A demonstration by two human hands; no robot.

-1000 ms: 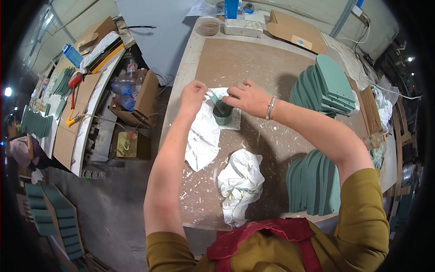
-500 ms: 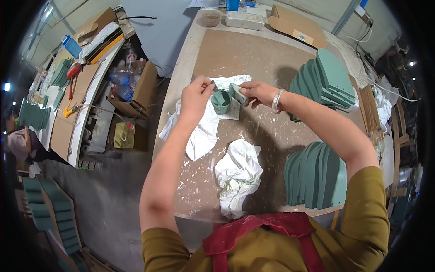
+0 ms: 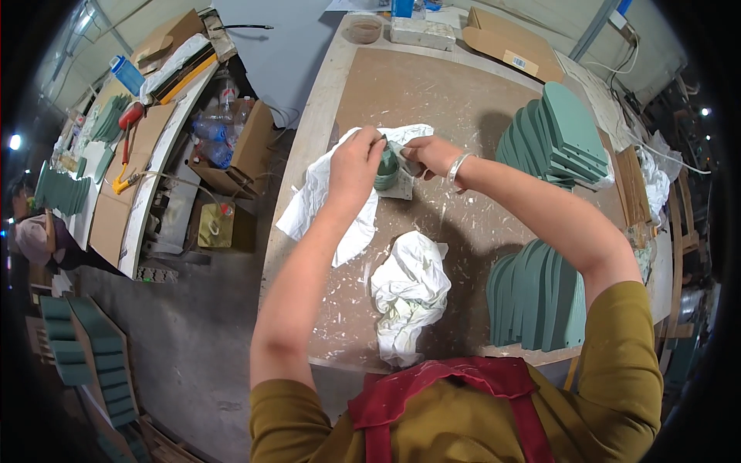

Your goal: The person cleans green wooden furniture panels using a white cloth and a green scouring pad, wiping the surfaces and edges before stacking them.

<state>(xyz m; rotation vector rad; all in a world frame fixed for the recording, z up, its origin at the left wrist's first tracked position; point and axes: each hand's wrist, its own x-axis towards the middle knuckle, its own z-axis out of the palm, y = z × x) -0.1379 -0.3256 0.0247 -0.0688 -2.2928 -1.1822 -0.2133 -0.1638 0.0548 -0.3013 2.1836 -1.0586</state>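
A small cup of green paste (image 3: 385, 181) stands on the far middle of the table, partly hidden by my hands. Just left of it and above the rim, my left hand (image 3: 355, 167) pinches a thin, dark, blade-like piece, mostly covered by the fingers. From the right, my right hand (image 3: 434, 157) grips a flat grey-green piece (image 3: 400, 156), its kind unclear. The two pieces meet or nearly meet over the cup. A white cloth (image 3: 312, 202) lies spread beside and under my left forearm. Nearer to me sits a crumpled white cloth (image 3: 411, 282).
Stacks of green rounded panels stand at the far right (image 3: 570, 127) and near right (image 3: 532, 301). Along the back lie a white block (image 3: 422, 35), a round tub (image 3: 364, 29) and a cardboard box (image 3: 509, 42). Left is a side bench (image 3: 147, 166); a person (image 3: 35, 235) is beyond it.
My hands have come closer together above the cup. My right hand has moved left with its flat piece, and my left hand slightly right, so the pieces meet or nearly meet.
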